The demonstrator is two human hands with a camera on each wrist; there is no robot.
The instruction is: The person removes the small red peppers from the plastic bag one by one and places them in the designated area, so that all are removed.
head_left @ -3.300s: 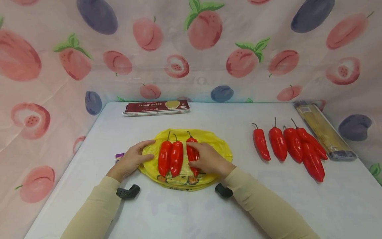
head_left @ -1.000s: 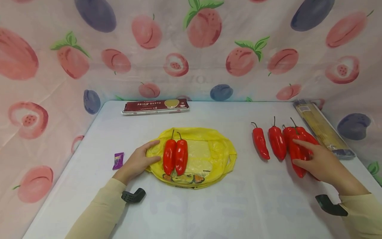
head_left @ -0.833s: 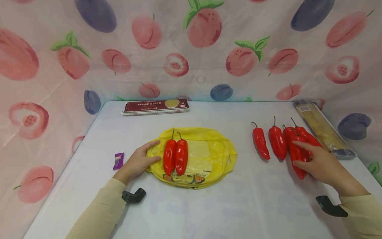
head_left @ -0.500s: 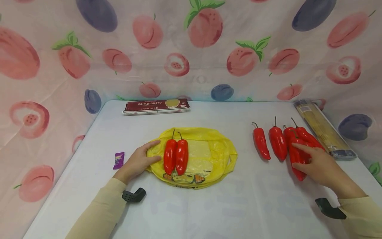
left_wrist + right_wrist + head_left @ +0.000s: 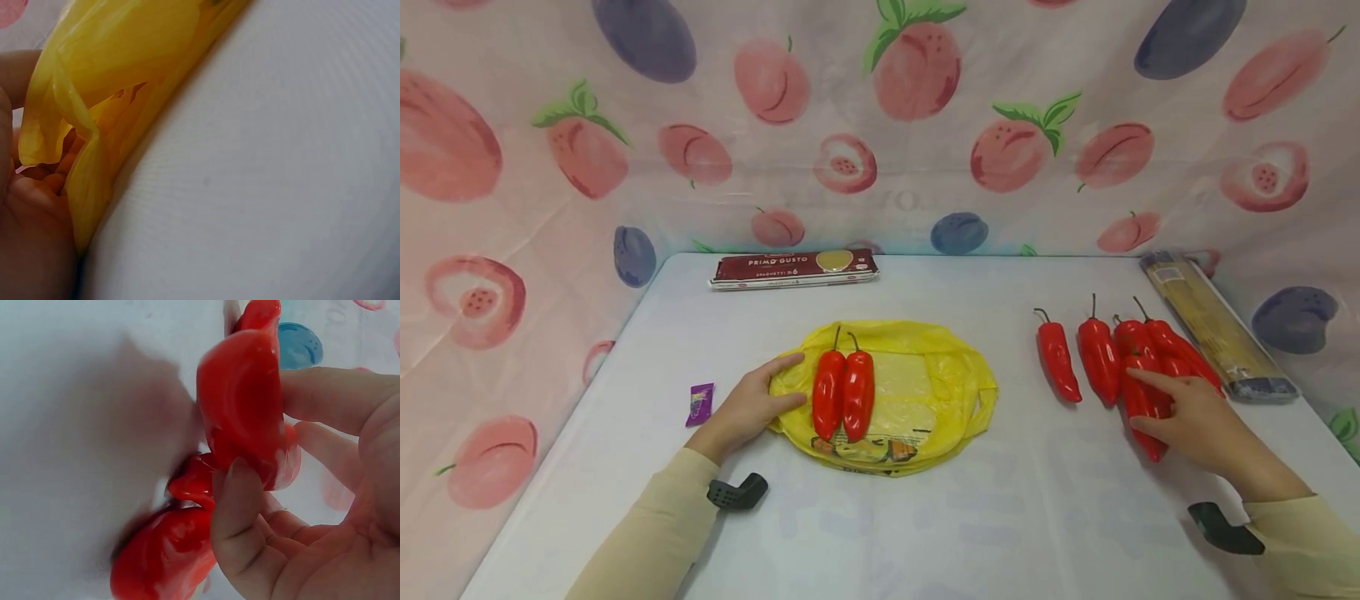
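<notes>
My right hand (image 5: 1206, 425) pinches a red chili pepper (image 5: 1144, 402) between thumb and fingers, low over a group of others at the right. In the right wrist view, the thumb and fingers grip both sides of this pepper (image 5: 240, 394), with more red peppers (image 5: 165, 559) beyond. On a flattened yellow plastic bag (image 5: 917, 375) at the middle lie two red chili peppers (image 5: 828, 396) side by side, stems away from me. My left hand (image 5: 748, 408) holds the bag's left edge; its fingers go partly behind the yellow plastic (image 5: 87, 156) in the left wrist view.
Left of the bag is a small purple packet (image 5: 700, 404). A dark red spaghetti pack (image 5: 793, 268) lies along the back edge of the white table (image 5: 925, 542). A clear pasta pack (image 5: 1217, 325) lies at the far right, beside the pepper group. Fruit-print cloth (image 5: 880, 192) hangs behind.
Over three seconds my right hand has carried one pepper from the bag to the right-hand group. Lately it has shifted slightly left and nearer with it. My left hand stays at the bag.
</notes>
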